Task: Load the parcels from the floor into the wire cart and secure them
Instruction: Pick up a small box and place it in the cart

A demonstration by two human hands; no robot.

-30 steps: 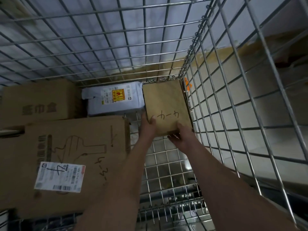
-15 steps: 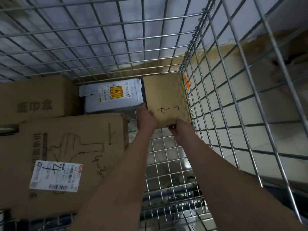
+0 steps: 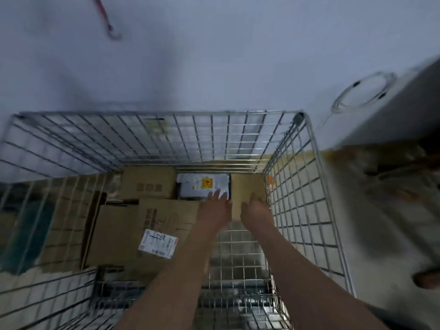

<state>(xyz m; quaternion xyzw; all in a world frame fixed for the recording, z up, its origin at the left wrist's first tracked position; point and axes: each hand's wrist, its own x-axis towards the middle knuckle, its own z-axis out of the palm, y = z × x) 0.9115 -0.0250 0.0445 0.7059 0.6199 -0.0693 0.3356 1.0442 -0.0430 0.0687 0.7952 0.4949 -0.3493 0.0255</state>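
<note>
**Small box set in the far right corner; both hands loose above it**

The small brown cardboard box (image 3: 247, 189) lies on the floor of the wire cart (image 3: 307, 186), in the far right corner, its right side against the mesh wall and its left side just beside the grey poly mailer (image 3: 202, 185). The left hand (image 3: 215, 206) and the right hand (image 3: 256, 208) are over its near edge with fingers spread and straight, gripping nothing; blur hides whether the fingertips touch the cardboard.

Risks, as I judge them: a finger or knuckle could catch in the right mesh wall, since the right hand is close beside it. A brush from the left hand could nudge the mailer, which looks soft and light. If the box is not flat, it may tip toward the bare mesh floor in front of it.

Room: the near right part of the cart floor is open mesh, enough for further parcels. The left is taken by a large carton with a shipping label (image 3: 147, 232) and a printed carton (image 3: 147, 182) behind it. A red hooked cord (image 3: 104, 17) hangs on the wall above, possibly for securing.
</note>
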